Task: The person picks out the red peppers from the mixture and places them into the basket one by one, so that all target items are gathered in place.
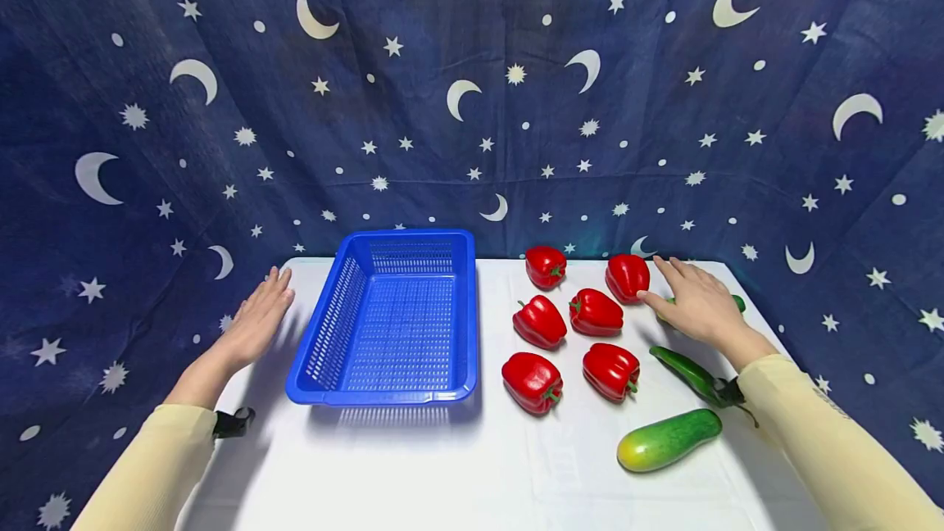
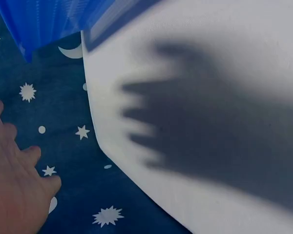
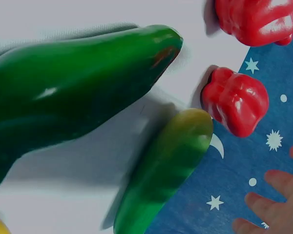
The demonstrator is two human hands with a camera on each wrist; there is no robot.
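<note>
Curtained-off tabletop set-up; kind of room beyond it hidden. Dark-blue cloth backdrop (image 1: 420,56) with white moon-and-star print hangs along far, left and right sides; white cloth-covered table (image 1: 413,474) stands within.

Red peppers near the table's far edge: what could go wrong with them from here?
The back-right pepper lies near the far edge of the white table, with the right hand close by, so a careless nudge might roll it off. The back-left pepper is also near that edge and could follow if bumped.
</note>
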